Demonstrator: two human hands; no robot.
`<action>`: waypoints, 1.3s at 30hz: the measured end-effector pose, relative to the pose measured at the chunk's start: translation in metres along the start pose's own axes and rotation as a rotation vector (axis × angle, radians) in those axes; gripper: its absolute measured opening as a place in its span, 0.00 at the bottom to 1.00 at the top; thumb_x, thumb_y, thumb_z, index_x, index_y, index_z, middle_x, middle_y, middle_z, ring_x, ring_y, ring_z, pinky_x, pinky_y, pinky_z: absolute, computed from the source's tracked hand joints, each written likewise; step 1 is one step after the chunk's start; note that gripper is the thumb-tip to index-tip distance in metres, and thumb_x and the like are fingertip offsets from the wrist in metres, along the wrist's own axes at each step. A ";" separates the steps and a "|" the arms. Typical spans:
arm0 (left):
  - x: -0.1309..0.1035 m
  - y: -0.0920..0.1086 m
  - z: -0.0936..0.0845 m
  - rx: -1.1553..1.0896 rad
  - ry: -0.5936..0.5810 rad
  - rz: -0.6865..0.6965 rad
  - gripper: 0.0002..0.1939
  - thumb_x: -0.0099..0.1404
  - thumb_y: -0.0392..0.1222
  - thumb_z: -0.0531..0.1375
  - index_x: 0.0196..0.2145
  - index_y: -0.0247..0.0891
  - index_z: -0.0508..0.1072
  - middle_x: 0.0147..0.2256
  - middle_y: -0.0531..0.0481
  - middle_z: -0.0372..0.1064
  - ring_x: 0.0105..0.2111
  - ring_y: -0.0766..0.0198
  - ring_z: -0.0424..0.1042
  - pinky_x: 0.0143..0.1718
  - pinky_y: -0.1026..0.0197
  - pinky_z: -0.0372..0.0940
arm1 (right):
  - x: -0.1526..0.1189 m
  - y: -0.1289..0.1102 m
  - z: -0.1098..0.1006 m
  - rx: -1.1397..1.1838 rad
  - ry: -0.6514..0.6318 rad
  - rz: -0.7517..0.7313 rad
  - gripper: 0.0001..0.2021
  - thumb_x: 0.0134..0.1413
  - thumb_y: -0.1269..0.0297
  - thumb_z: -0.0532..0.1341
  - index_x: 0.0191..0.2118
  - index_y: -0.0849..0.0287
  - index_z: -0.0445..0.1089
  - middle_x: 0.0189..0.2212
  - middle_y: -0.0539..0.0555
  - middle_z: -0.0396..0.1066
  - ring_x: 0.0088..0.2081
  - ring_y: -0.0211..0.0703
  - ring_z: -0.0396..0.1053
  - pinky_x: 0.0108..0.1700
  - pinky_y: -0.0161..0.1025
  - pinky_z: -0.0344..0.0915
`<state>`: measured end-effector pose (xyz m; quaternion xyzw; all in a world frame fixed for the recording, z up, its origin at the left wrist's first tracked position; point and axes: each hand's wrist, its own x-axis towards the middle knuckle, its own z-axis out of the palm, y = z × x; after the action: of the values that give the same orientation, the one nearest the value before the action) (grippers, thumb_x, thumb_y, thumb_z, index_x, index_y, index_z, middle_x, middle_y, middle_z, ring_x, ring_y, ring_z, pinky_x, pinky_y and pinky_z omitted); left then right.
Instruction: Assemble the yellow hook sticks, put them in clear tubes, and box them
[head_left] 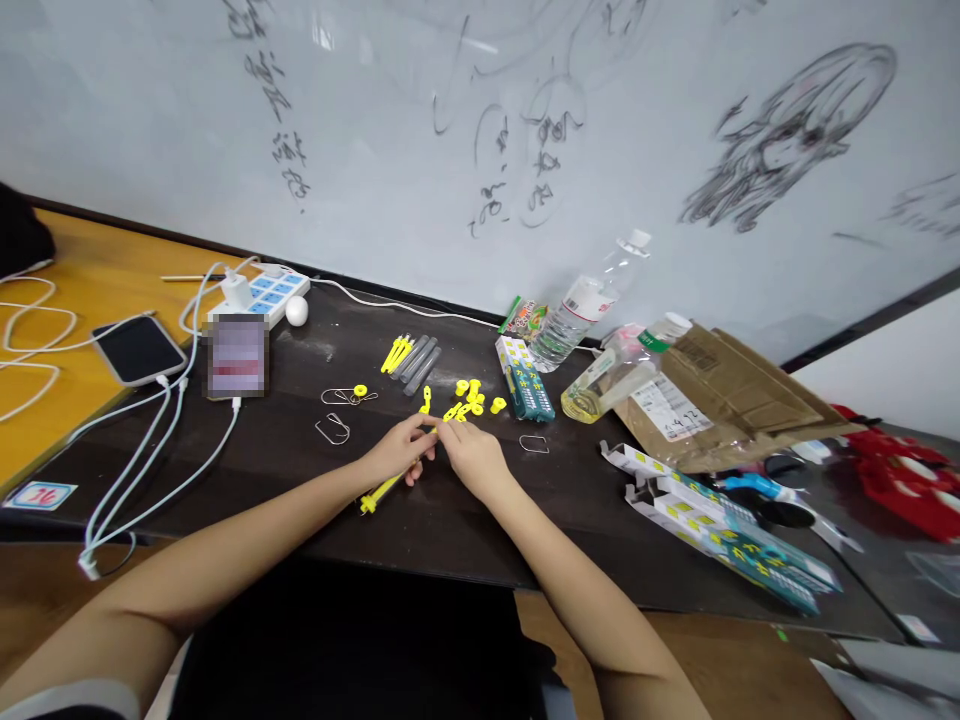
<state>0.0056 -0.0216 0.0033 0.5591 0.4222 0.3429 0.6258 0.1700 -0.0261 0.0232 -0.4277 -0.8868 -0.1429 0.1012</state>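
My left hand (pixel 401 448) is closed around a long yellow plastic piece (pixel 381 494), whose lower end sticks out toward the table's front edge. My right hand (pixel 466 450) meets it from the right, fingertips pinched at the piece's upper end, where the fingers hide the detail. Just beyond my hands lie several small yellow parts (pixel 472 397). Farther back are thin yellow sticks (pixel 397 353) and clear grey tubes (pixel 421 364). Bent metal wires (pixel 332 428) lie to the left, one with a yellow ring (pixel 360 390), and another wire loop (pixel 534 443) is to the right.
At the left are a power strip (pixel 271 293), a phone (pixel 139 348) and white cables. Behind on the right stand a water bottle (pixel 589 300), a teal box (pixel 525 378) and an oil bottle (pixel 622 370). Opened boxes (pixel 731 530) and a brown package (pixel 720 400) lie right.
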 end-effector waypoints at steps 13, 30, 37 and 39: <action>-0.001 0.009 0.007 -0.213 0.004 0.076 0.21 0.62 0.52 0.57 0.49 0.39 0.63 0.26 0.57 0.63 0.10 0.76 0.59 0.08 0.71 0.55 | 0.002 0.006 0.005 1.023 0.298 0.308 0.06 0.58 0.66 0.55 0.41 0.57 0.64 0.31 0.51 0.68 0.28 0.37 0.68 0.31 0.34 0.65; -0.006 0.013 0.013 -0.399 -0.010 0.005 0.17 0.61 0.56 0.58 0.40 0.43 0.60 0.23 0.62 0.55 0.10 0.79 0.49 0.07 0.75 0.44 | 0.006 0.004 0.003 0.845 0.227 0.277 0.06 0.57 0.62 0.53 0.30 0.55 0.57 0.28 0.49 0.63 0.29 0.38 0.62 0.34 0.35 0.61; -0.004 0.014 0.012 -0.473 -0.035 -0.053 0.14 0.62 0.52 0.58 0.38 0.40 0.61 0.22 0.62 0.54 0.10 0.79 0.49 0.09 0.73 0.52 | 0.008 0.004 0.007 0.886 0.266 0.326 0.07 0.53 0.65 0.54 0.27 0.55 0.54 0.25 0.47 0.59 0.27 0.37 0.60 0.30 0.33 0.60; -0.003 0.013 0.011 -0.503 -0.041 -0.069 0.13 0.63 0.50 0.57 0.38 0.39 0.61 0.21 0.62 0.54 0.11 0.78 0.50 0.11 0.73 0.56 | 0.009 0.004 0.009 0.896 0.286 0.325 0.07 0.51 0.66 0.54 0.26 0.56 0.54 0.24 0.47 0.59 0.27 0.36 0.60 0.30 0.33 0.60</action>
<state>0.0150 -0.0267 0.0167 0.3780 0.3299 0.4042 0.7648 0.1675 -0.0142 0.0182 -0.4512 -0.7601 0.2127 0.4165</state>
